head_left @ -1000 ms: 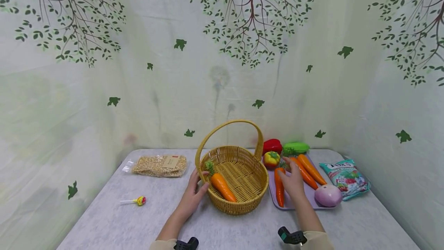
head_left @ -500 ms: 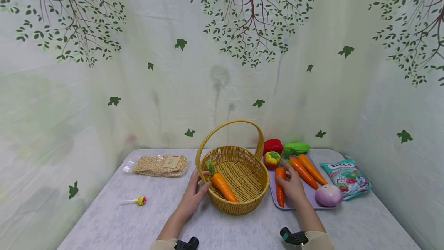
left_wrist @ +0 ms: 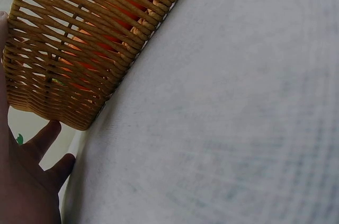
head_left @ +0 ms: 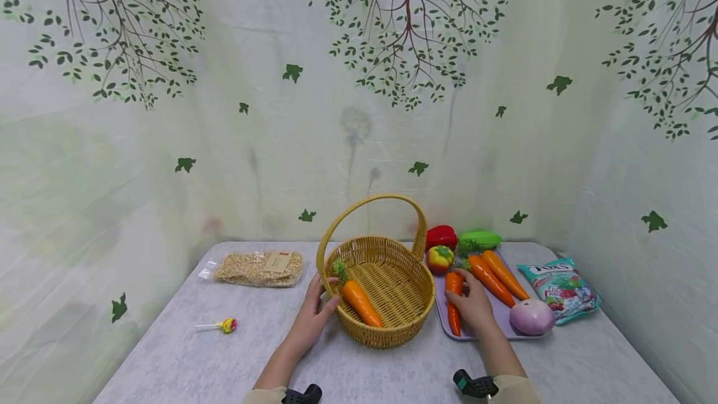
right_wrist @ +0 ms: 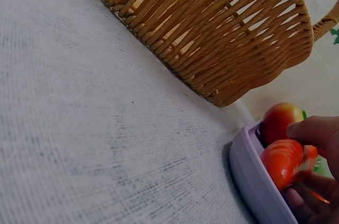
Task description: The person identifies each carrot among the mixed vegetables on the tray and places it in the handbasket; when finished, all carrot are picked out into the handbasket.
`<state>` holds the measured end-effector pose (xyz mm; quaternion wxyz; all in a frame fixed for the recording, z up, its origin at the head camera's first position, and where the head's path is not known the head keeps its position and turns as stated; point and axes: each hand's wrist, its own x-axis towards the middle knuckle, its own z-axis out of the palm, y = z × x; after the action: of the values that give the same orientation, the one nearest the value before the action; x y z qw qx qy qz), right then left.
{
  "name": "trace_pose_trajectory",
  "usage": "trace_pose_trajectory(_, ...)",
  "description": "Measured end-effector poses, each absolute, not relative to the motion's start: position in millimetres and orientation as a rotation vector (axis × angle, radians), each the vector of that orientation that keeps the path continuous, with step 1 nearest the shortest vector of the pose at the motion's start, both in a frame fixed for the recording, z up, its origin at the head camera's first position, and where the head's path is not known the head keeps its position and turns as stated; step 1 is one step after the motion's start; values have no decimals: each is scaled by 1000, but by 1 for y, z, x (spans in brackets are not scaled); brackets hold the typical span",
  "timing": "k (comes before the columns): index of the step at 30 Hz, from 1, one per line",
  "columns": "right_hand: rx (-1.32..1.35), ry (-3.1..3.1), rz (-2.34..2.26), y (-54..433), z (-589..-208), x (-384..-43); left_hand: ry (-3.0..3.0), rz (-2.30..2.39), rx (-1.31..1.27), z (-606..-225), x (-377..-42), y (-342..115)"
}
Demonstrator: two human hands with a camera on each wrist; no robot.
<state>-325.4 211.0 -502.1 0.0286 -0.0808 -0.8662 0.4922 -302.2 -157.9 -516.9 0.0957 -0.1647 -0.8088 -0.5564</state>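
Four carrots [head_left: 492,281]; one each of onion [head_left: 531,317], red pepper [head_left: 443,236], red-yellow fruit [head_left: 440,260], green vegetable [head_left: 480,239], lollipop [head_left: 227,325], grain bag [head_left: 252,269] and teal packet [head_left: 561,292]. The wicker basket [head_left: 387,334] stands between the left hand [head_left: 311,313], which holds its side, and the right hand [head_left: 475,307]. It contains one carrot; three are on the lilac tray [head_left: 468,330], the nearest the basket pinched in the right hand.

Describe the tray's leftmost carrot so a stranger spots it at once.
Find the tall-handled wicker basket, then the lilac tray just right of it. The orange carrot lies along the tray's left side; unlike the two carrots farther right, it is held in the right grip.
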Motion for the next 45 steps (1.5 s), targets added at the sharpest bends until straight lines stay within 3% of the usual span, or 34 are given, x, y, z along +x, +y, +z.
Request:
trace_pose_trajectory(27,-382,-2420,1742,214,-492,-325,-2356,-1643,-531,-521,-305,-159)
trace_pose_trajectory(45,-302,-2151,1968,204,-449,-309,-2391,-1662,-505,-518,-307,-161)
